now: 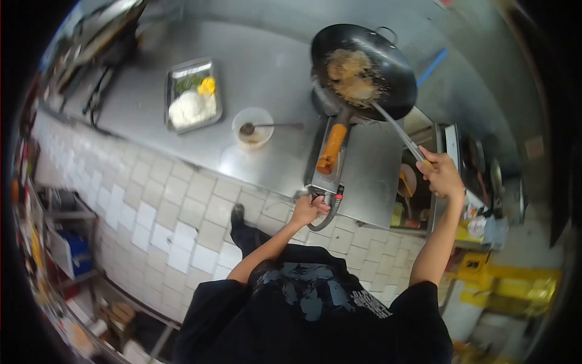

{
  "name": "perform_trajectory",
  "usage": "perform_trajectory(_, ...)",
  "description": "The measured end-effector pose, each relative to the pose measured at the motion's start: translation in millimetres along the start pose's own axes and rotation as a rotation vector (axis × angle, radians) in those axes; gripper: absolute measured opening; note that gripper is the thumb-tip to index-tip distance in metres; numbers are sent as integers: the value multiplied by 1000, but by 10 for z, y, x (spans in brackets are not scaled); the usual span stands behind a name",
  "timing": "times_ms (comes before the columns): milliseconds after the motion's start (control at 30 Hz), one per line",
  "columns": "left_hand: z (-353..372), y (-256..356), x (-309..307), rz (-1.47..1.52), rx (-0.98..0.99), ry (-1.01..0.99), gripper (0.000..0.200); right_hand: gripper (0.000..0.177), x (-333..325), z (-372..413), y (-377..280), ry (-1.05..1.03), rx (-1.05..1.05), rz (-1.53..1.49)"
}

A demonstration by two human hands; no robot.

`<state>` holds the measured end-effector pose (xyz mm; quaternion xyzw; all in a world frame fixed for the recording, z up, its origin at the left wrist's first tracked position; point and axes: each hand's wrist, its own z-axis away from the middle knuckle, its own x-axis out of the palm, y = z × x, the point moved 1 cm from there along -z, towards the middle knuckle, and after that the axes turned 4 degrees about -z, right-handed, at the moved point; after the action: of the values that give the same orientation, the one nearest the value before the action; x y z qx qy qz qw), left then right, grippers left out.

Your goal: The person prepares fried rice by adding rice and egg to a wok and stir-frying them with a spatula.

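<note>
A black wok (397, 73) with an orange handle (332, 148) sits on a portable gas burner (327, 181), slightly tilted in view. Brown food (354, 79) lies in the wok. My right hand (444, 175) is closed around the end of a long metal cooking utensil (397, 127), whose far tip reaches into the wok beside the food. My left hand (308, 210) is at the burner's front, below the wok handle, its fingers closed on the control knob (317, 195). A black hose (331, 217) with a red fitting runs beside that hand.
On the steel counter (267, 67) are a metal tray (171, 100) with white, green and yellow ingredients and a plastic bowl (260, 115) with a spoon. Shelves (66, 215) stand at left. A blue stick-like object (432, 67) is behind the wok. Tiled floor (163, 212) lies below.
</note>
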<state>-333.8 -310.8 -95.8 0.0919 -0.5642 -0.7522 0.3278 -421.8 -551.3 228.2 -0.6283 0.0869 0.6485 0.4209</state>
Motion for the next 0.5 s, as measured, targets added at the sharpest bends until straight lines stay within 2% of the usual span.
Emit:
perform_trajectory(33, 19, 1, 11, -54, 37, 63, 25, 43, 303, -224, 207, 122, -217, 207)
perform_trajectory(67, -17, -71, 37, -109, 82, 153, 16, 43, 532, -344, 266, 239, -445, 397)
perform_trajectory(133, -14, -242, 52, -180, 205, 220, 11, 43, 423, -41, -420, -38, 64, 26)
perform_trajectory(167, -36, -294, 23, -224, 267, 260, 11, 45, 195, -140, -32, -32, -117, 174)
perform_trajectory(200, -43, -285, 8, -229, 282, 312, 11, 46, -60, -137, 96, -147, -66, -22)
perform_trajectory(233, 2, -224, 19, -238, 292, 352, 11, 47, -199, -85, -7, -152, 83, -54)
perform_trajectory(267, 13, -189, 16, -252, 304, 383, 12, 47, -264, -77, -105, -178, 136, -98)
perform_trajectory(367, 8, -249, 33, -215, 284, 368, 15, 46, 227, -268, -187, 20, 3, 206)
perform_trajectory(400, 5, -258, 51, -221, 275, 374, 15, 45, 386, -188, -429, -7, 120, 54)
perform_trajectory(500, -16, -279, 28, -254, 266, 392, 14, 48, -51, -55, -370, -155, 125, 26)
